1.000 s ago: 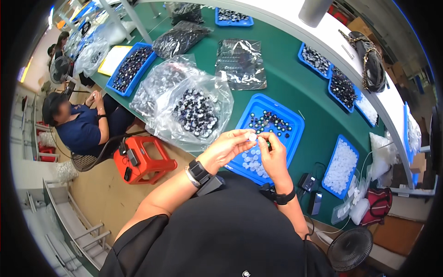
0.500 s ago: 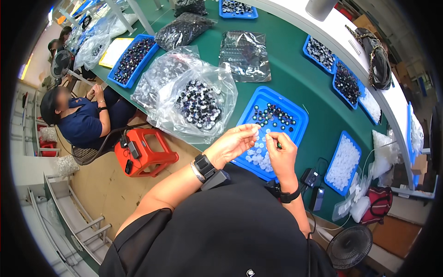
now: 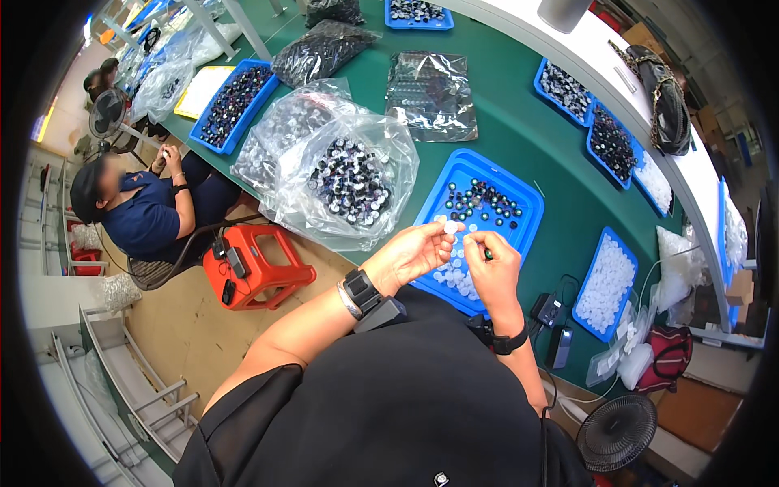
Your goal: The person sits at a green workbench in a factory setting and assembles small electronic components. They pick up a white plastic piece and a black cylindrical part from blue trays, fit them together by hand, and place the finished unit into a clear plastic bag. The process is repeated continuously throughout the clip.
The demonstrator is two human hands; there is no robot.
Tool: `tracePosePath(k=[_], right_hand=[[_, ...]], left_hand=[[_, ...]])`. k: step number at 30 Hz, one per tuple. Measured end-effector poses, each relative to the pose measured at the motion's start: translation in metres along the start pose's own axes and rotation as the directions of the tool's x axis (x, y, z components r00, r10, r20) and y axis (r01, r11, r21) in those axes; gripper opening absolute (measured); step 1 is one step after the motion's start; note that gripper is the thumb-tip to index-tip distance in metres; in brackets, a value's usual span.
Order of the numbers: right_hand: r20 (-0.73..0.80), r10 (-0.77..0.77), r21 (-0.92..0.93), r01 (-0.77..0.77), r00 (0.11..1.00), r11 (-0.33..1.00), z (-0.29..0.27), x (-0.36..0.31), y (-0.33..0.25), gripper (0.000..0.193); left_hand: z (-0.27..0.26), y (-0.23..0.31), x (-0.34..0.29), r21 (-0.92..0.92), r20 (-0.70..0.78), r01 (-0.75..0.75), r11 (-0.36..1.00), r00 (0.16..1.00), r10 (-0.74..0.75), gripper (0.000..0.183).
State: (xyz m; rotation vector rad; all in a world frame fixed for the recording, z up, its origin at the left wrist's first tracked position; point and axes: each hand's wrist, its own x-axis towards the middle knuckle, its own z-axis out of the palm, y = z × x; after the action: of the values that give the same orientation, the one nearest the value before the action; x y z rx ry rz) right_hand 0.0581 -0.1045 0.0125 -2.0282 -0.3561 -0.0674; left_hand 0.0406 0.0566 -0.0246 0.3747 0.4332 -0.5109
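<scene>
My left hand (image 3: 412, 258) pinches a small white translucent disc (image 3: 450, 227) between thumb and fingers, above the blue tray (image 3: 526, 217). Close beside it, my right hand (image 3: 497, 272) is closed, with a small dark green shiny cap-like piece (image 3: 488, 254) showing between its fingers. In the tray's far half lie loose dark pieces (image 3: 487, 199) with greenish round tops. White discs (image 3: 456, 280) are heaped in its near half, partly hidden by my hands.
Left of the tray sits an open clear bag (image 3: 353, 183) of dark and white pieces. A blue tray of white discs (image 3: 604, 284) lies to the right. Further trays line the shelf (image 3: 519, 36). A person (image 3: 150, 203) sits at left, past a red stool (image 3: 258, 268).
My left hand has turned slightly, so the white disc's face shows more. The right hand has hardly moved. At left, the other person's hands have shifted slightly.
</scene>
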Motion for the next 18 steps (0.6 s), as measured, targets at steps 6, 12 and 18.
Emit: tracePosePath(k=[6,12,18], right_hand=[[-0.010,0.014,-0.013,-0.014,1.000,1.000,0.0033,0.0004,0.0024,0.003],[-0.025,0.038,-0.025,-0.038,0.999,0.999,0.0041,0.0003,0.0040,0.003],[-0.031,0.044,-0.039,-0.045,0.999,0.998,0.0042,-0.0005,0.0041,0.003]], left_hand=[[-0.0007,-0.0010,-0.0011,0.006,-0.010,-0.009,1.000,1.000,0.009,0.033],[-0.0009,-0.0020,-0.0026,0.017,-0.027,-0.012,1.000,1.000,0.012,0.032],[-0.0029,-0.0033,-0.0018,0.004,-0.042,-0.002,1.000,0.999,0.003,0.031]])
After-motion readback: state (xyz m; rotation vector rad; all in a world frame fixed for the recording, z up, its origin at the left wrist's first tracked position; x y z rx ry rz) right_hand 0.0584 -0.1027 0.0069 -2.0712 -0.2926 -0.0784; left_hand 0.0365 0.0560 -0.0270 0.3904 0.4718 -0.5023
